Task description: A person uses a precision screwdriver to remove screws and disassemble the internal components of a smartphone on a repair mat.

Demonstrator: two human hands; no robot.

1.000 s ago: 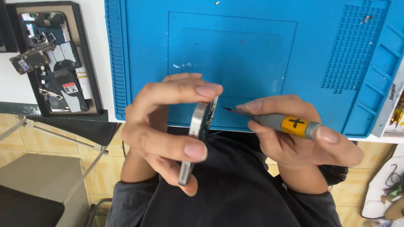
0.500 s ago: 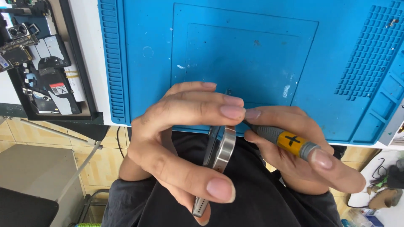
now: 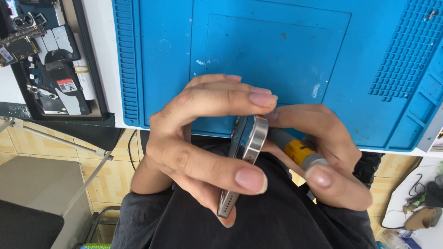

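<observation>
Item: smartphone [image 3: 244, 152], metal-framed, held on edge over the person's lap, just off the near edge of the blue work mat [image 3: 286, 50]. Left hand [image 3: 203, 143] clenched around it, thumb and fingers pinching the frame. Right hand [image 3: 323, 157] grasping a screwdriver [image 3: 297, 152], yellow-banded handle, tip hidden behind the phone. Tray of dismantled phone parts [image 3: 50, 64] at the mat's left edge.

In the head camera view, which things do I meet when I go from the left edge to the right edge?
Black tray of phone parts → left hand → phone held on edge → yellow-banded screwdriver → right hand → pile of cables on the floor. The blue mat spans most of the width, so it is omitted.
</observation>
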